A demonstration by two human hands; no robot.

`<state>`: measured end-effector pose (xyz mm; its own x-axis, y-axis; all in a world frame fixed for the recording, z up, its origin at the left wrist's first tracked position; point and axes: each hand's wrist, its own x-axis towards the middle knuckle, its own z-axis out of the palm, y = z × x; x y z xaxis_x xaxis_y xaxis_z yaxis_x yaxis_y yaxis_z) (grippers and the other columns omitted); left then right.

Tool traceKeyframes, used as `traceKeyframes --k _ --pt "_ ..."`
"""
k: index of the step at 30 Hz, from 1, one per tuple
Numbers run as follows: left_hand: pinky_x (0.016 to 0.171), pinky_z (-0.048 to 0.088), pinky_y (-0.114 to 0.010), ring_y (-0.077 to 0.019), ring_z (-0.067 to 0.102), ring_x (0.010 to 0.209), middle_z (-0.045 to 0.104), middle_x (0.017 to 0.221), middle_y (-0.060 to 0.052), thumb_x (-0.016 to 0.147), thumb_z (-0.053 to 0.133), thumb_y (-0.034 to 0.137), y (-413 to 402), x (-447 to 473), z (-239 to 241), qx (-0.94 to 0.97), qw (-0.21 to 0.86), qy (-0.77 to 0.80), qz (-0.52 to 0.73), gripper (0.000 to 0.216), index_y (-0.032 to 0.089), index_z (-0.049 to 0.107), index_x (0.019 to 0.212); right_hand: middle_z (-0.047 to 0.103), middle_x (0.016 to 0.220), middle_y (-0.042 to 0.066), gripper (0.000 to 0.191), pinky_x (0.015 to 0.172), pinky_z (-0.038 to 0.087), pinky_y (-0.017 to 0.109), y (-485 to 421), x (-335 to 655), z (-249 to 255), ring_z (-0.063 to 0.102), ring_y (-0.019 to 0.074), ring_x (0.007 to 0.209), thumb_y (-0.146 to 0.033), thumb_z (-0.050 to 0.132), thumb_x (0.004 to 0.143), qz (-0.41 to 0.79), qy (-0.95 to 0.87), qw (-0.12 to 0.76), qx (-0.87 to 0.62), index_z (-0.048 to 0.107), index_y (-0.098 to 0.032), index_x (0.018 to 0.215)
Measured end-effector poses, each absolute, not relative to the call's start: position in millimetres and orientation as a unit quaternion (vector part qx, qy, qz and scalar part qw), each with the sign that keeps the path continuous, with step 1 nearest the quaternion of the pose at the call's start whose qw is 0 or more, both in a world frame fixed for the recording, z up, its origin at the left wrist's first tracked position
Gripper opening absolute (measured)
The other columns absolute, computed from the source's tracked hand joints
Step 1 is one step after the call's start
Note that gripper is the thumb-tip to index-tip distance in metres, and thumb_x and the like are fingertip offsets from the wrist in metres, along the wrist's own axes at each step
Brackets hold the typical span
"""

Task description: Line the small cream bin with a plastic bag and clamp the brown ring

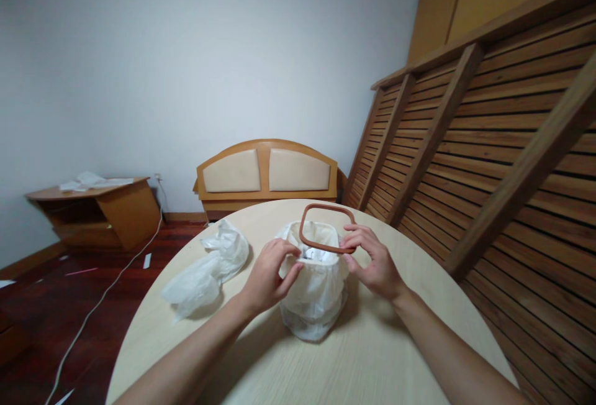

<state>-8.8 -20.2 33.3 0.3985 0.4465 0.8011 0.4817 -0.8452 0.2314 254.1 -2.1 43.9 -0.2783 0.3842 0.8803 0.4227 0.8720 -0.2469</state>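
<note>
A small bin stands upright on the table, a white plastic bag (pixel 314 299) draped over its rim and hanging down its outside. My left hand (pixel 272 271) is at the left front of the rim, thumb outside and fingers on top, closed on the bag's edge there. Between the thumb and fingers of my right hand (pixel 372 262) is a brown rounded-square ring (pixel 326 248), gripped by its right front corner. The ring is tilted above the bin's opening, its far side raised. Some of the bin's inside shows through it.
A crumpled white plastic bag (pixel 209 274) lies on the round table (pixel 395 343), left of the bin. Behind stand a headboard (pixel 265 169) and, at left, a low wooden cabinet (pixel 125 212). Slatted wooden panels (pixel 465 144) lean at right. A cable (pixel 107 287) crosses the floor.
</note>
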Motion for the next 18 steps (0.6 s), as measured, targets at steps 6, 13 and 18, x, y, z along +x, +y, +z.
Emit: traceKeyframes --k 6,13,18 --pt "0.085 0.050 -0.037 -0.0214 0.057 0.093 0.066 0.093 -0.007 0.095 0.059 0.020 -16.5 -8.5 32.3 -0.841 0.045 -0.286 -0.458 0.007 0.019 0.060 0.101 0.070 0.088 0.005 0.005 0.095 0.049 0.049 11.5 264.9 35.8 0.061 0.0287 0.109 -0.019 0.065 0.084 -0.076 -0.773 0.551 -0.304 0.063 -0.024 0.087" --pt "0.080 0.051 -0.034 -0.0202 0.058 0.089 0.067 0.090 -0.006 0.096 0.059 0.023 -11.6 -10.3 30.5 -0.821 0.076 -0.318 -0.468 0.007 0.019 0.063 0.100 0.071 0.086 0.007 0.011 0.097 0.046 0.050 34.8 294.1 22.2 0.062 0.0297 0.104 -0.033 0.063 0.086 -0.090 -0.725 0.543 -0.414 0.067 -0.023 0.084" --pt "0.080 0.051 -0.035 -0.0211 0.059 0.089 0.068 0.090 -0.006 0.096 0.059 0.025 -8.6 -11.5 29.0 -0.814 0.100 -0.335 -0.464 0.008 0.020 0.064 0.100 0.072 0.094 0.009 0.021 0.096 0.045 0.047 47.3 309.0 1.7 0.062 0.0289 0.101 -0.037 0.060 0.087 -0.014 -0.741 0.440 -0.507 0.072 -0.020 0.085"
